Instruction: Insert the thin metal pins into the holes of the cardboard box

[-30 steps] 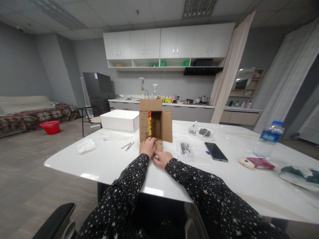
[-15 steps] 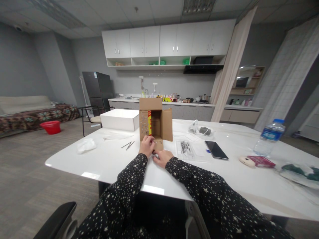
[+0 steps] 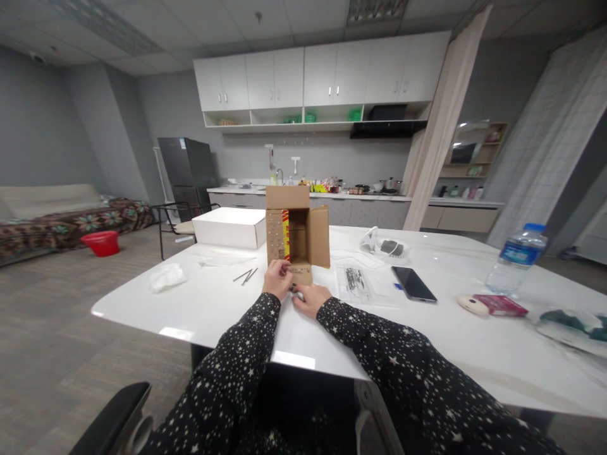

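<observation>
An open cardboard box point(image 3: 298, 235) lies on its side on the table, its mouth facing me. Small shiny pieces dot its left flap point(image 3: 275, 230) in rows, and more sit along the near flap point(image 3: 301, 275). My left hand point(image 3: 277, 279) is at the left of the near flap, thumb and fingertips pinched together; whatever they hold is too small to make out. Against the near edge of that flap rests my right hand point(image 3: 311, 299), fingers curled inward with the thumb below. A tiny dark thing shows at its fingertips, too small to name.
Right of the box lies a clear plastic case point(image 3: 355, 283) of small dark and silver pieces, then a phone point(image 3: 413, 284) and a water bottle point(image 3: 516, 259). Thin metal tools point(image 3: 245, 276), a crumpled tissue point(image 3: 167, 277) and a white box point(image 3: 229, 227) are on the left.
The view has shifted very slightly. Both hands stay at the near flap, with only small movement of the left fingers.
</observation>
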`<state>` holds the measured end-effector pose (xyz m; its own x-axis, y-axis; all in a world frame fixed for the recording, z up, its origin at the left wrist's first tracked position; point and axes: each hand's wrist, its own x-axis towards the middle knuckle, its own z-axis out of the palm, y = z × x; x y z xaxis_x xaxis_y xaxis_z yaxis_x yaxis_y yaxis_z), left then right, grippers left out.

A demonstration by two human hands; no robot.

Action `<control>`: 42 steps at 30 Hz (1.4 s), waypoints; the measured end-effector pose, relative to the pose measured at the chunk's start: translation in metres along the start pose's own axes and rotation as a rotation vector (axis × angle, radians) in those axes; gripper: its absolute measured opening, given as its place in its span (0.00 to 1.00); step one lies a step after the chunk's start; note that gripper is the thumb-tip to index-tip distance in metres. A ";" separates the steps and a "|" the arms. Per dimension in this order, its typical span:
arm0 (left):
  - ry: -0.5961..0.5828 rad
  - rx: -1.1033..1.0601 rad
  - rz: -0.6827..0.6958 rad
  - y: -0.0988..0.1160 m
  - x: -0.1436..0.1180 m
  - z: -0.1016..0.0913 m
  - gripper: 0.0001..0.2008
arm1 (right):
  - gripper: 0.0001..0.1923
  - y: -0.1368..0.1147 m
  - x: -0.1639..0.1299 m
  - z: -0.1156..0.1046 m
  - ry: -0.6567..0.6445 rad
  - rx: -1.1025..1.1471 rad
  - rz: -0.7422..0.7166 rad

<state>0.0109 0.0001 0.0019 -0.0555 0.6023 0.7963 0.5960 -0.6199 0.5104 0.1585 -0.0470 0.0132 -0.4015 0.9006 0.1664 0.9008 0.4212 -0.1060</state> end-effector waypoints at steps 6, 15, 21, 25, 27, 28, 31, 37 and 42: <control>-0.140 0.004 -0.008 0.001 -0.003 0.000 0.12 | 0.20 0.000 0.000 -0.001 0.001 -0.006 -0.014; -0.222 0.108 -0.008 -0.004 -0.003 -0.001 0.13 | 0.20 0.000 0.000 0.000 0.002 -0.006 -0.007; -0.041 0.105 -0.152 -0.012 0.000 -0.002 0.11 | 0.20 0.000 -0.001 0.000 0.008 -0.007 -0.010; 0.106 0.106 -0.205 -0.021 0.002 -0.002 0.10 | 0.21 0.000 -0.001 0.000 0.002 -0.005 -0.001; 0.149 0.103 -0.214 -0.024 0.002 -0.002 0.10 | 0.21 0.000 -0.001 0.000 0.003 -0.005 -0.001; 0.160 0.098 -0.219 -0.025 0.002 -0.002 0.10 | 0.21 0.000 -0.001 0.000 0.005 -0.005 -0.001; 0.153 0.091 -0.239 -0.025 0.002 -0.003 0.10 | 0.21 0.000 0.000 0.000 0.003 -0.003 -0.006; 0.028 0.155 -0.200 -0.014 0.002 -0.003 0.09 | 0.20 0.000 0.000 0.001 0.012 0.001 -0.002; -0.158 0.268 -0.091 0.003 0.002 0.002 0.09 | 0.20 0.000 0.000 0.000 0.018 -0.001 -0.019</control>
<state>0.0143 0.0000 0.0042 -0.0054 0.7330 0.6802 0.7850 -0.4182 0.4570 0.1586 -0.0465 0.0129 -0.4155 0.8903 0.1861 0.8932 0.4381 -0.1016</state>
